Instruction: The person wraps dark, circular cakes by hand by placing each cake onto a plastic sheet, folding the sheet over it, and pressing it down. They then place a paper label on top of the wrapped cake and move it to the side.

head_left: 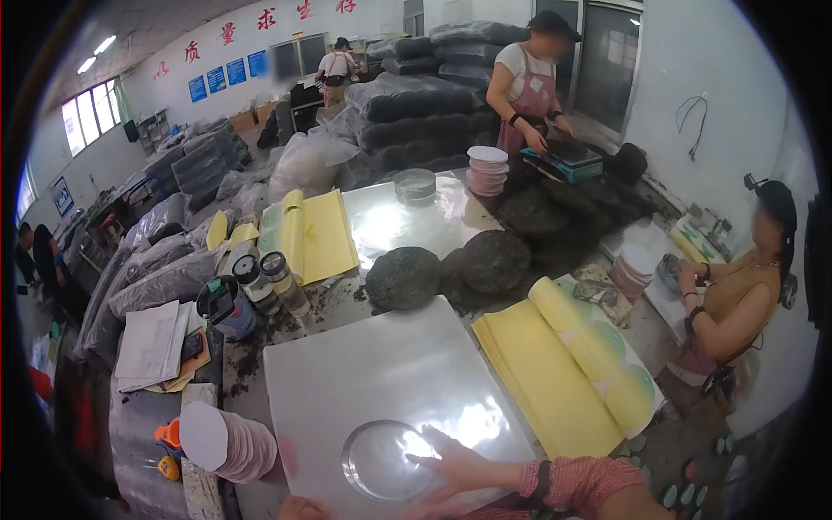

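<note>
A shiny metal sheet (347, 364) lies on the table in front of me. On its near part rests a clear, shallow ring (349, 468). My right hand (455, 461) is at the ring's right side, with its fingers apart and the fingertips over the rim. A dark band circles that wrist, below a red checked sleeve. Only a small part of my left hand (303, 509) shows, at the sheet's near edge, its fingers mostly out of frame. Dark round cakes (403, 278) of pressed leaf-like material lie just beyond the sheet.
Yellow paper sheets (542, 373) lie at the right, a stack of round papers (247, 446) at the left. Lidded jars (284, 284) stand behind on the left. One person (527, 87) works at a blue scale (563, 165); another person (737, 295) sits at the right.
</note>
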Available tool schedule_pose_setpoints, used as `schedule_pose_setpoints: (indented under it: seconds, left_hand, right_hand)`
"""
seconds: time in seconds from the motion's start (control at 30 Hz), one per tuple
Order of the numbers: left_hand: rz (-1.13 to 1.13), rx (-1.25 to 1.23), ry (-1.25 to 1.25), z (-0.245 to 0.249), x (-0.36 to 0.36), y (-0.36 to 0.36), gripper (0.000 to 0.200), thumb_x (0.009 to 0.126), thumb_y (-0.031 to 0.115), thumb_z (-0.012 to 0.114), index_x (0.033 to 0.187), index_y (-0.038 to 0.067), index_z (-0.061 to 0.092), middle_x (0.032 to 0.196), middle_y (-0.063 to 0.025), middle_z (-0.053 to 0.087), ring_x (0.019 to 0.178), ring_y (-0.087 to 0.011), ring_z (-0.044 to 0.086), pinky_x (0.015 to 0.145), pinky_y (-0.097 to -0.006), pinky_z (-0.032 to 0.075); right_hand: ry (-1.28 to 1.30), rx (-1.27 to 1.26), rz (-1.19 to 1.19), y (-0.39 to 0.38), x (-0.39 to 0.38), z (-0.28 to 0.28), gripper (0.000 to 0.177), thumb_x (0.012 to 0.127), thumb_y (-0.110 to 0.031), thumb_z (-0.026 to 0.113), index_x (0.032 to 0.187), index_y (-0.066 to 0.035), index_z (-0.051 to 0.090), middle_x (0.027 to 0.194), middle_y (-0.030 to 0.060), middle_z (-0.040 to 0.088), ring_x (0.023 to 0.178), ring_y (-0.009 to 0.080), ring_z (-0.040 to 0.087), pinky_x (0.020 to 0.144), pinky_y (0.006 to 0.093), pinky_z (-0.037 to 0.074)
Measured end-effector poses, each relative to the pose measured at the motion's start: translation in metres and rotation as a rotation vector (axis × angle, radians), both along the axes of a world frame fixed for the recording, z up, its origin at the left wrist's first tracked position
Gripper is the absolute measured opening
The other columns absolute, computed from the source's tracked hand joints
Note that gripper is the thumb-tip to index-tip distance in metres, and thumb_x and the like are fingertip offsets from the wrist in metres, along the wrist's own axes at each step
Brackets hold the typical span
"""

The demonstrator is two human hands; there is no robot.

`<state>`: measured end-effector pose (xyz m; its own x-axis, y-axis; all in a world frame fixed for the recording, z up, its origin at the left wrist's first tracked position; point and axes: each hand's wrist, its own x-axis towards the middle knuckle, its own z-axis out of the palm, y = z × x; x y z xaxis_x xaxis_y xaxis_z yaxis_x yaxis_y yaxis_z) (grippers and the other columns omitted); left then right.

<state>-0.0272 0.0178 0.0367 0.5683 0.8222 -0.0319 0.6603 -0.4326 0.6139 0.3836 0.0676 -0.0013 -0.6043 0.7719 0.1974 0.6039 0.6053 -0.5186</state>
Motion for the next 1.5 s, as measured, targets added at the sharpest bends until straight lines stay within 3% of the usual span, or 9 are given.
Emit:
schedule_pose_setpoints:
  seconds: [0.23, 0.43, 0.5, 0.63, 0.8, 0.93, 1.07, 1.23, 1.5]
  left_hand:
    - [-0.032, -0.003, -0.035, -0.012, -0.002, 0.003, 0.013, 0.080, 0.020, 0.078, 0.081, 0.009, 0.070, 0.093, -0.0122, 0.061, 0.092, -0.0350, 0.056, 0.082, -0.0473, 0.043]
    - [0.185, -0.067, -0.100, -0.020, -0.003, 0.038, 0.010, 0.081, 0.005, 0.072, 0.091, 0.005, 0.072, 0.092, -0.0139, 0.068, 0.086, -0.0339, 0.067, 0.074, -0.0395, 0.053]
    - [0.232, 0.145, -0.179, 0.029, 0.014, 0.036, 0.007, 0.079, 0.006, 0.073, 0.085, 0.006, 0.070, 0.086, -0.0120, 0.064, 0.084, -0.0334, 0.062, 0.074, -0.0406, 0.050]
    - [-0.068, 0.152, 0.108, -0.010, 0.026, -0.008, 0.011, 0.081, 0.012, 0.074, 0.090, 0.008, 0.069, 0.094, -0.0126, 0.065, 0.093, -0.0340, 0.062, 0.084, -0.0419, 0.049]
    - [0.071, 0.490, 0.089, 0.011, 0.014, 0.031, 0.029, 0.083, 0.016, 0.071, 0.109, 0.005, 0.068, 0.109, -0.0154, 0.066, 0.105, -0.0364, 0.062, 0.094, -0.0457, 0.048]
    - [0.762, 0.779, 0.558, 0.046, -0.038, 0.080, 0.046, 0.084, 0.012, 0.065, 0.127, -0.004, 0.061, 0.136, -0.0201, 0.060, 0.129, -0.0371, 0.055, 0.098, -0.0476, 0.048]
    - [0.627, 0.780, 0.635, 0.033, -0.055, 0.067, 0.045, 0.088, 0.009, 0.059, 0.131, -0.005, 0.058, 0.136, -0.0204, 0.061, 0.129, -0.0364, 0.056, 0.099, -0.0465, 0.048]
    - [0.676, 0.714, 0.569, 0.067, -0.028, 0.070, 0.037, 0.089, 0.004, 0.060, 0.126, -0.003, 0.063, 0.127, -0.0179, 0.066, 0.117, -0.0348, 0.065, 0.094, -0.0426, 0.052]
    - [0.176, 0.817, -0.071, 0.056, 0.096, 0.089, 0.032, 0.083, 0.003, 0.066, 0.115, 0.003, 0.070, 0.122, -0.0153, 0.070, 0.111, -0.0319, 0.069, 0.095, -0.0441, 0.055]
  right_hand:
    - [0.226, -0.049, -0.003, -0.026, -0.008, -0.029, 0.035, 0.077, -0.027, 0.083, 0.100, -0.009, 0.064, 0.151, 0.0431, 0.029, 0.134, 0.0530, 0.044, 0.106, 0.0414, 0.046]
    - [0.480, -0.549, 0.186, -0.054, -0.069, 0.024, 0.057, 0.095, -0.023, 0.065, 0.143, 0.004, 0.050, 0.147, 0.0229, 0.051, 0.129, 0.0318, 0.056, 0.112, 0.0374, 0.039]
    - [0.368, -0.418, 0.122, -0.047, -0.077, -0.017, 0.040, 0.080, -0.031, 0.081, 0.111, -0.010, 0.066, 0.147, 0.0432, 0.034, 0.128, 0.0522, 0.050, 0.104, 0.0427, 0.048]
    - [0.095, -0.078, -0.300, 0.005, -0.041, -0.029, 0.076, 0.086, -0.034, 0.076, 0.149, -0.009, 0.043, 0.147, 0.0401, 0.036, 0.132, 0.0492, 0.046, 0.104, 0.0466, 0.047]
    - [-0.023, -0.036, -0.242, -0.026, -0.022, -0.058, 0.062, 0.084, -0.032, 0.075, 0.140, -0.013, 0.054, 0.148, 0.0285, 0.043, 0.137, 0.0472, 0.042, 0.110, 0.0473, 0.042]
    - [0.075, 0.058, 0.118, -0.069, 0.041, -0.032, 0.052, 0.087, -0.026, 0.075, 0.133, -0.008, 0.061, 0.126, 0.0210, 0.064, 0.112, 0.0369, 0.065, 0.093, 0.0425, 0.055]
    - [0.097, 0.225, 0.118, 0.018, 0.046, 0.048, 0.030, 0.087, -0.020, 0.072, 0.115, -0.008, 0.071, 0.093, 0.0090, 0.073, 0.076, 0.0247, 0.072, 0.058, 0.0328, 0.056]
    - [-0.225, 0.510, -0.360, 0.289, 0.021, 0.003, 0.070, 0.082, -0.012, 0.065, 0.147, -0.001, 0.043, 0.146, 0.0240, 0.047, 0.137, 0.0395, 0.044, 0.113, 0.0465, 0.038]
    - [0.000, 0.273, -0.519, 0.335, 0.050, -0.027, 0.045, 0.096, -0.009, 0.051, 0.141, -0.007, 0.054, 0.138, 0.0228, 0.057, 0.132, 0.0384, 0.051, 0.113, 0.0541, 0.036]
